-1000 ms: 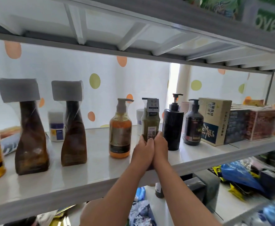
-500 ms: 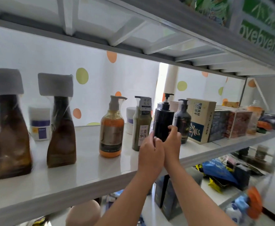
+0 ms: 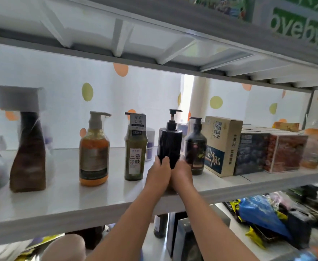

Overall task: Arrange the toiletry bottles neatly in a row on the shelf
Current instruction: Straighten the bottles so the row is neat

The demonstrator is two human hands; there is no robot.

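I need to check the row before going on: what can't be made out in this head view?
- Base of the black pump bottle: hidden by the left hand and right hand, so lifted or standing is unclear.
- White jar: mostly behind the green bottle.
- Brown wrapped bottle: blurred, label unreadable.
- Leftmost bottle: cut off by the edge.

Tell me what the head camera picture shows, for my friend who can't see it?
Two hands, left hand and right hand, hold a black pump bottle by its base at the front of a white shelf. It sits between a green bottle and a dark round bottle, with an orange pump bottle further left.
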